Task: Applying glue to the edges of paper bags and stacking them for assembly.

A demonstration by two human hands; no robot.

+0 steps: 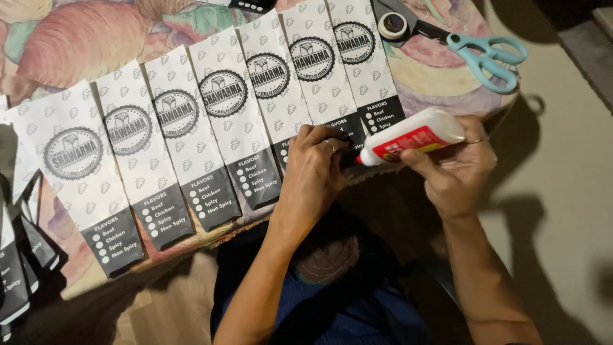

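Several white paper sleeves (191,128) with round black emblems and black bottom bands lie overlapping in a row along the table edge. My right hand (456,169) grips a white glue bottle (415,134) with a red label, its tip pointing left. My left hand (313,172) is closed around the bottle's tip, resting on the black band of one sleeve (338,121) near the row's right end. Rings show on both hands.
The table (83,38) has a colourful flower-print cover. Light blue scissors (488,54) and a small tape roll (393,25) lie at its far right. More sleeves (16,268) are stacked at the left edge. Grey floor (562,191) lies to the right.
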